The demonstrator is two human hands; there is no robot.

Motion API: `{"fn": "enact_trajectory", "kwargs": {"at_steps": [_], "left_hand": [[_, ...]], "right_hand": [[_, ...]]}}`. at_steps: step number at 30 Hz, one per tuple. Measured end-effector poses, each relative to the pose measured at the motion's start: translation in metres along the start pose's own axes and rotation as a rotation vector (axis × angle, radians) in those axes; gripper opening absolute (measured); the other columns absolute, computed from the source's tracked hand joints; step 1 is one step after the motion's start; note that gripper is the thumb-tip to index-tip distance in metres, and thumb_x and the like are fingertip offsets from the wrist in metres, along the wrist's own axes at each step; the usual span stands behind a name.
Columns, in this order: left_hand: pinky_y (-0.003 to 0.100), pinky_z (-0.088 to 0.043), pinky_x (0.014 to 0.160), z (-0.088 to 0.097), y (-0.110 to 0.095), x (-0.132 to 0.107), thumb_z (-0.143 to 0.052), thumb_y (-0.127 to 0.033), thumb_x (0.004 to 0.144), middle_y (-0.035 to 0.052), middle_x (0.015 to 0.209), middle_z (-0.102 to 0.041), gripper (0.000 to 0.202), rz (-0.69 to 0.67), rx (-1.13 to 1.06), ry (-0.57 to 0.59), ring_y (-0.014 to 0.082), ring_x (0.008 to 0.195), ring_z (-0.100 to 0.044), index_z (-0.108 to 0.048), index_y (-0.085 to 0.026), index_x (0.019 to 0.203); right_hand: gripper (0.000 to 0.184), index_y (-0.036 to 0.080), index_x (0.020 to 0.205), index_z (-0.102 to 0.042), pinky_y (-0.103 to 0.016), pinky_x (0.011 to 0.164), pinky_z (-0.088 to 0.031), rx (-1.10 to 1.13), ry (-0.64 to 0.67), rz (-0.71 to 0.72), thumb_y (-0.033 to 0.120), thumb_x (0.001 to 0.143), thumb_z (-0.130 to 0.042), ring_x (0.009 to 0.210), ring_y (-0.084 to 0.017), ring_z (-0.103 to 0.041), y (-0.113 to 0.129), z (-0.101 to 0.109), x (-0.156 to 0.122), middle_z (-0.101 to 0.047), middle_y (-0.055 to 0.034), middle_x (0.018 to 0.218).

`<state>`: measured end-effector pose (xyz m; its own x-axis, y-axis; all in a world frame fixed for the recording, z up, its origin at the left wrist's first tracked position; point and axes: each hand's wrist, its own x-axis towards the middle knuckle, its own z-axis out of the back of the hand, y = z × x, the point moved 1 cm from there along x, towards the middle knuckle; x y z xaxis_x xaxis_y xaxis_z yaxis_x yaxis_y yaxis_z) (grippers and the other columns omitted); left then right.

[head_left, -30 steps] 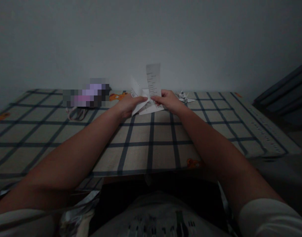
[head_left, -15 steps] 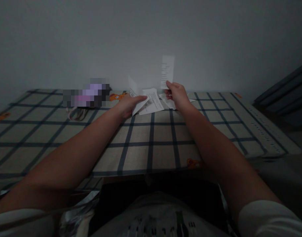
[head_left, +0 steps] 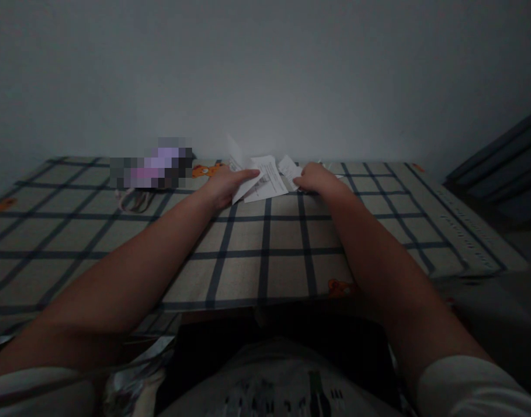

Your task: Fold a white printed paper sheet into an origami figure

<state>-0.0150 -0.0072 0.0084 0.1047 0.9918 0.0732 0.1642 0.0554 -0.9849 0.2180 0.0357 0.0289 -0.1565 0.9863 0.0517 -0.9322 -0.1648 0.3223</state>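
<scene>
Folded paper (head_left: 247, 187): in the head view I have it at the middle of the table's far part, in the left hand (head_left: 219, 186), one flap tilted up toward the wall (head_left: 265, 75).
Left fingers: closed on the paper's left side, thumb laid across it and pointing right.
Printed sheet (head_left: 273, 178): just right of the folded paper and partly behind it; I cannot tell whether they are joined.
Right hand (head_left: 314, 177): low over the far part of the table, fingers curled, thumb side toward the left.
Right fingers: bent at the scraps (head_left: 289, 168); I cannot tell whether they grip or only touch.
Scraps: beside the printed sheet on its right, partly hidden by the right hand.
Tablecloth (head_left: 243, 272): pale with dark checks, orange bear print (head_left: 207, 170) beyond the left hand.
Far left: a blurred-out purple thing (head_left: 161, 162), a pale strap (head_left: 133, 202) just nearer.
</scene>
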Motion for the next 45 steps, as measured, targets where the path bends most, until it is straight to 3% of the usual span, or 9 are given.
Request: {"fn": "enact_trajectory", "kwargs": {"at_steps": [4, 15, 23, 31, 45], "left_hand": [[0.045, -0.058, 0.092, 0.0, 0.0, -0.001, -0.08, -0.023, 0.07, 0.0152, 0.118, -0.073, 0.037, -0.009, 0.002, -0.007, 0.0316, 0.1, -0.072, -0.073, -0.015, 0.105], [0.047, -0.057, 0.095, 0.003, 0.003, 0.003, -0.08, -0.024, 0.069, 0.0179, 0.119, -0.071, 0.044, -0.002, -0.001, -0.013, 0.0327, 0.105, -0.071, -0.071, -0.013, 0.11], [0.048, -0.054, 0.1, 0.005, 0.006, 0.005, -0.083, -0.025, 0.068, 0.0162, 0.12, -0.071, 0.041, -0.006, 0.011, -0.031, 0.0318, 0.105, -0.071, -0.074, -0.014, 0.106], [0.046, -0.055, 0.1, 0.004, 0.005, 0.005, -0.081, -0.025, 0.07, 0.0143, 0.122, -0.071, 0.04, -0.02, -0.025, 0.04, 0.0305, 0.105, -0.071, -0.074, -0.015, 0.108], [0.046, -0.053, 0.102, 0.003, 0.005, 0.005, -0.081, -0.025, 0.07, 0.0159, 0.122, -0.071, 0.043, -0.019, -0.001, 0.015, 0.0303, 0.108, -0.07, -0.073, -0.013, 0.111]], "right_hand": [[0.037, 0.006, 0.104, -0.073, -0.048, 0.079, -0.051, -0.082, -0.047, -0.033, 0.032, 0.079, -0.064, 0.098, -0.039, -0.068, 0.0, 0.0, -0.005, -0.07, -0.0289, 0.104], [0.036, 0.008, 0.107, -0.073, -0.049, 0.085, -0.052, -0.128, -0.111, -0.04, 0.031, 0.081, -0.066, 0.102, -0.036, -0.067, 0.01, 0.006, -0.011, -0.069, -0.0268, 0.11], [0.04, 0.016, 0.115, -0.073, -0.047, 0.087, -0.053, -0.17, -0.226, -0.073, 0.041, 0.088, -0.057, 0.107, -0.034, -0.067, 0.016, 0.012, -0.015, -0.071, -0.0178, 0.115], [0.038, 0.012, 0.109, -0.074, -0.046, 0.084, -0.054, -0.233, -0.201, -0.077, 0.038, 0.088, -0.056, 0.105, -0.036, -0.068, 0.015, 0.013, -0.015, -0.072, -0.0203, 0.109], [0.04, 0.012, 0.112, -0.073, -0.048, 0.086, -0.054, -0.24, -0.103, -0.074, 0.037, 0.084, -0.059, 0.105, -0.036, -0.068, 0.01, 0.006, -0.012, -0.071, -0.0204, 0.113]]}}
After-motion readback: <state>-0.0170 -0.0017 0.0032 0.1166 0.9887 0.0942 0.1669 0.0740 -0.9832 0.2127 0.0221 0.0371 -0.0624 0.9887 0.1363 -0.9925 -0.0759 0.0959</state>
